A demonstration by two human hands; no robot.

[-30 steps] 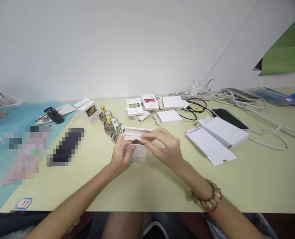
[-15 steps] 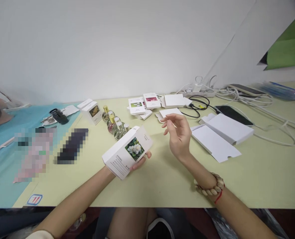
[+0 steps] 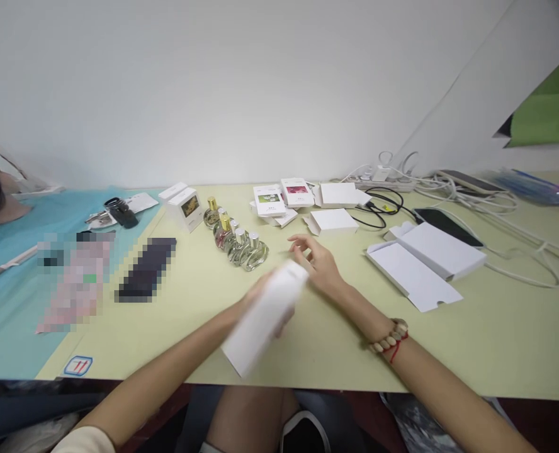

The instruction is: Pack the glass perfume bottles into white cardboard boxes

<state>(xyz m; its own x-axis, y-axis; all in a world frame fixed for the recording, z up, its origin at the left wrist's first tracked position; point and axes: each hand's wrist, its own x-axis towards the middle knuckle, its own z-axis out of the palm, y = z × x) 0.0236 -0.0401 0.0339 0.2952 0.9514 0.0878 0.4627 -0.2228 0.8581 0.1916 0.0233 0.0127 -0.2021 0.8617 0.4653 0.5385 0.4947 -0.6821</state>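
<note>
A white perfume carton (image 3: 265,321), blurred by motion, is gripped in my left hand (image 3: 250,297). A plain white side faces up, and the carton slants from lower left to upper right. Some left fingertips show past its right edge. My right hand (image 3: 321,267) is beside the carton's upper end with loosely bent fingers apart; whether it touches the carton cannot be made out. Several round glass perfume bottles (image 3: 254,255) with gold and silver caps stand in a slanting row just beyond the carton.
Flat flower-printed cartons (image 3: 270,201) lie in a pile at the back. Upright cartons (image 3: 185,211) stand back left. On the right are an open white box (image 3: 414,270), a dark phone (image 3: 447,226) and tangled white cables (image 3: 541,251). Another person's arm (image 3: 8,207) rests at far left.
My left hand has turned the carton, so its flower picture no longer shows, and brought it nearer me. My right hand has moved left toward the carton's upper end.
</note>
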